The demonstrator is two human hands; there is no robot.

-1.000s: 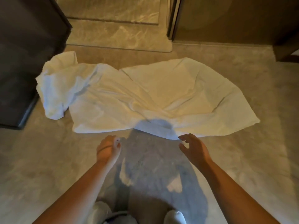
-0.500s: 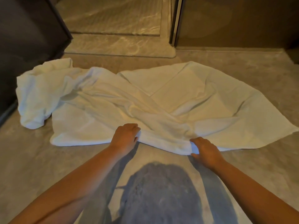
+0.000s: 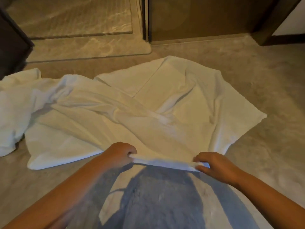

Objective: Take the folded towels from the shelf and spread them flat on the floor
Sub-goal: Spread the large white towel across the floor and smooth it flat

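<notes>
Both hands, left hand (image 3: 119, 152) and right hand (image 3: 214, 166), are pinching the near edge of the soft, limp towel (image 3: 148, 113) lying rumpled on the floor (image 3: 264, 80); gripping corners looks better for spreading.

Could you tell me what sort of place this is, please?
Probably a hotel room or home interior near a bathroom, judging by the beige mottled floor, a glossy marble-look threshold slab, a dark brown wooden door panel and a large white towel lying on the floor.
</notes>
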